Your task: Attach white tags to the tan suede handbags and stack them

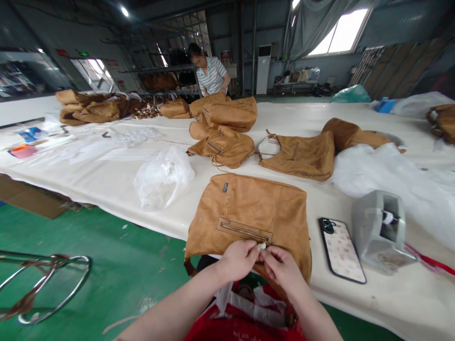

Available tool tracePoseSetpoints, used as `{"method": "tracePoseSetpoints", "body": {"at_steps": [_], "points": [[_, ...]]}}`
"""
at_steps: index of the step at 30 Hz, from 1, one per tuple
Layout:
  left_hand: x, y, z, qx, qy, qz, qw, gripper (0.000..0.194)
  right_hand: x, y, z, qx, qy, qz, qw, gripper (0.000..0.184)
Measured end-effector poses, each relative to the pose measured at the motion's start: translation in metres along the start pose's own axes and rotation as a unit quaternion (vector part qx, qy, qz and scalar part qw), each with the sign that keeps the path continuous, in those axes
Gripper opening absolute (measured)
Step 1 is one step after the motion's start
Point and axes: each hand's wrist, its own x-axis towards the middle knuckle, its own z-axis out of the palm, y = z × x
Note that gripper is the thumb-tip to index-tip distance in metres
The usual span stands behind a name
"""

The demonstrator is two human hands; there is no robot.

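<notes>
A tan suede-like handbag (256,199) lies flat at the table's front edge, its zip pocket (245,230) facing up. Both my hands meet just below the right end of that zip. My left hand (241,258) is closed, thumb and finger pinching a small white piece (262,246) that looks like paper or tape. My right hand (279,265) is closed too, its fingertips at the same white piece. The fingers partly cover the piece, so its full shape is hidden. The bag's lower edge and strap hang over toward my lap.
A phone (343,251) and a grey tape dispenser (378,232) stand right of the bag. Crumpled clear plastic (163,180) lies left. More tan bags (298,154) are spread behind. Across the table, a person (213,76) in a striped shirt bends over bags. A metal stool (53,289) stands on the green floor.
</notes>
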Motion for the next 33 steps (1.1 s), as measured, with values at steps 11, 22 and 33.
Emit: {"method": "tracePoseSetpoints", "body": {"at_steps": [11,22,33], "points": [[-0.001,-0.001,-0.008,-0.361,-0.178,-0.27,0.875,0.024,-0.005,0.007,-0.007,-0.079,-0.058,-0.011,0.995,0.036],[-0.011,-0.012,0.001,-0.537,-0.255,-0.285,0.752,0.025,0.002,0.0,0.001,-0.144,-0.024,0.019,0.989,0.022],[-0.022,0.007,0.005,0.095,0.094,0.049,0.99,0.035,-0.009,-0.004,-0.009,-0.124,-0.01,0.019,0.992,0.035]]}}
